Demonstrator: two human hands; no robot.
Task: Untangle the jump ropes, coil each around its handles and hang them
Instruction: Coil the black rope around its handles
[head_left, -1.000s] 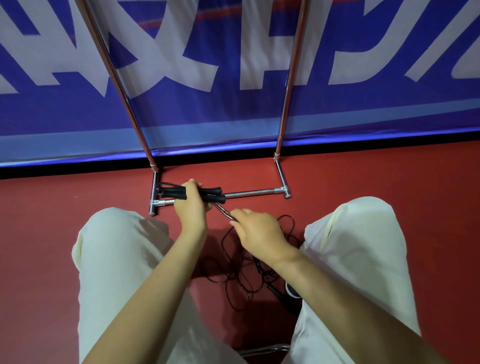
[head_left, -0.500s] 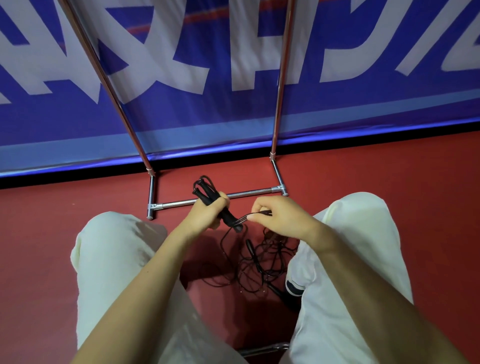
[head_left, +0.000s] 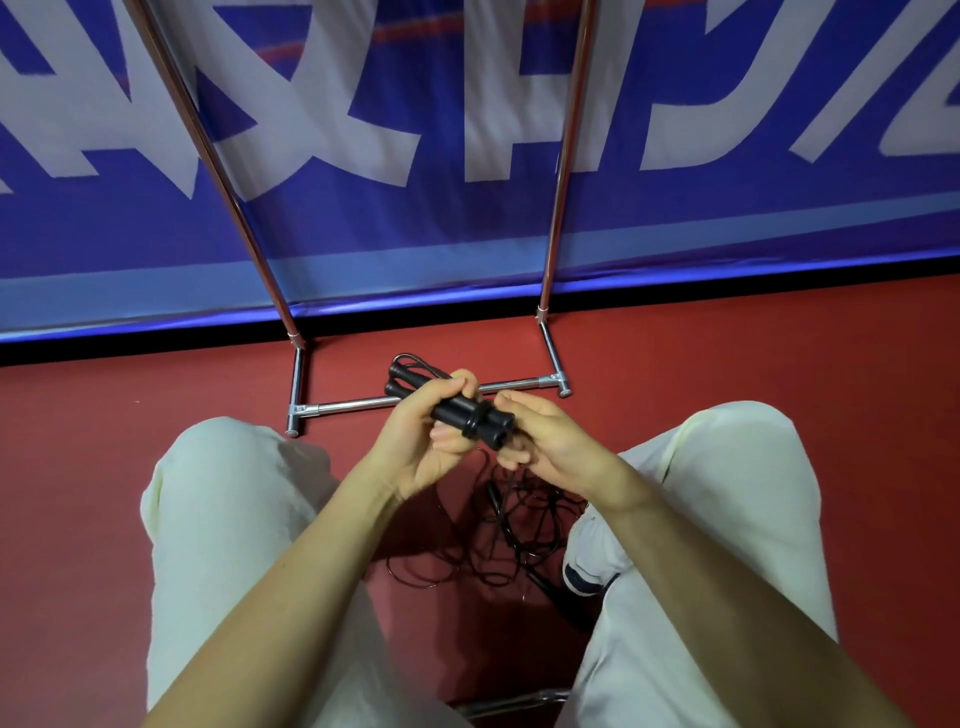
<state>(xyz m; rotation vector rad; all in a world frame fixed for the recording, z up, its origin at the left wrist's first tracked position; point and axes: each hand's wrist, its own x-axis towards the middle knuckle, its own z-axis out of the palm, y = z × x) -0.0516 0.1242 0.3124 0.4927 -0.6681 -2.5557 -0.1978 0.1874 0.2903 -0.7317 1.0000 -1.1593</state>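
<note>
Handles (head_left: 457, 408) of one rope, two black ones side by side, were gripped in the left hand (head_left: 421, 441), its fingers curled round them, above the floor (head_left: 104, 467) between the knees. Half a second earlier the right hand (head_left: 545, 441) pinched a cord away from the handles; now it had come close and its curled fingers touched their near ends. The handles had tilted flatter. A tangle (head_left: 498, 540) of black cord lay on the floor below, near the rack (head_left: 358, 404).
</note>
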